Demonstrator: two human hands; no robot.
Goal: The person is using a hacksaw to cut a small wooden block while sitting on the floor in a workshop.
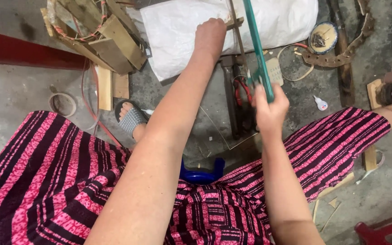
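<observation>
My left hand [209,36] reaches out over a white woven sack [178,31] and presses down on the end of a thin wooden stick [233,22] lying across it. My right hand [271,109] is closed around the handle of a teal-green hand saw [256,45], whose frame rises steeply toward the top edge of the view. The saw runs close beside the stick, just right of my left hand. Where blade and wood meet is partly hidden by my left hand.
Wooden offcuts and a wire-bound bundle [98,34] lie at the upper left. Red-handled pliers [241,93] and dark metal tools rest on the concrete floor. A small glue bottle [320,103], a round tin [323,37], a blue stool [200,174] and my sandalled foot [131,119] are nearby.
</observation>
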